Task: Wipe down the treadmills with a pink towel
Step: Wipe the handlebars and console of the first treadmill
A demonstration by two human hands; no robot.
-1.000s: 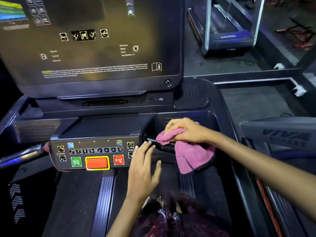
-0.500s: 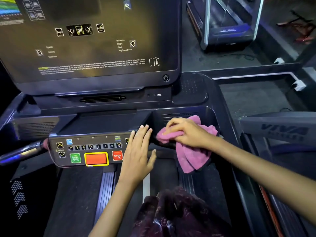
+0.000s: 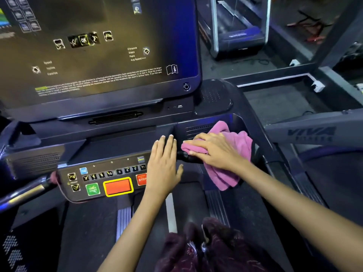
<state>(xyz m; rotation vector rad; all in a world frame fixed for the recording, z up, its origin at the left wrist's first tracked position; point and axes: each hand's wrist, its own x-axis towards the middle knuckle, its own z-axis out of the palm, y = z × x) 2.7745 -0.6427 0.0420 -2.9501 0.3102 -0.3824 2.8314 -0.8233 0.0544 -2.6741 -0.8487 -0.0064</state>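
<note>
The room is dim, lit mostly by a cool bluish sheen that catches on dark edges. A grey concrete floor [image 3: 275, 107] stretches across the far right, rough and speckled. A raised dark ledge with a pale strip [image 3: 275, 80] crosses it from left to right, and a small white plug block [image 3: 317, 86] sits at the ledge's right end. A thin black cable [image 3: 262, 61] curls on the floor further back. In the far right corner a tangle of red and black metal bars [image 3: 312, 22] lies on the ground, blurred. A broad dark slanted post [image 3: 341, 44] rises at the right edge.
</note>
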